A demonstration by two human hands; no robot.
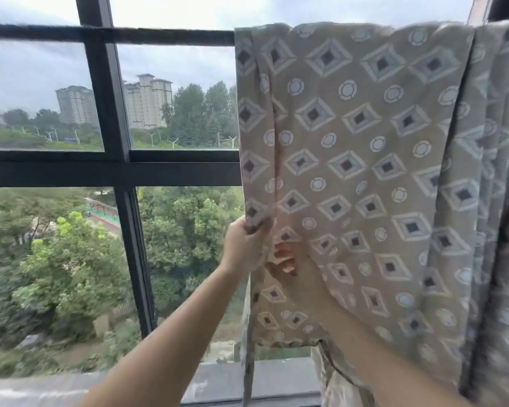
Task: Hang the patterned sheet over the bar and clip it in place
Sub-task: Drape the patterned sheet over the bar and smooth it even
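The patterned sheet (362, 160), tan with grey diamonds and pale circles, hangs draped over the dark horizontal bar (159, 35) at the top of the window. Its right part bunches into folds. My left hand (244, 245) is closed on the sheet's left edge, about two thirds of the way down. My right hand (284, 259) is behind the thin cloth just right of that edge; only its fingers show through, so its grip is unclear. No clip is in view.
Dark window frame bars (112, 168) cross the glass on the left, with trees and tower blocks outside. A grey sill (212, 383) runs along the bottom. A thin upright post (249, 374) stands below the sheet's left edge.
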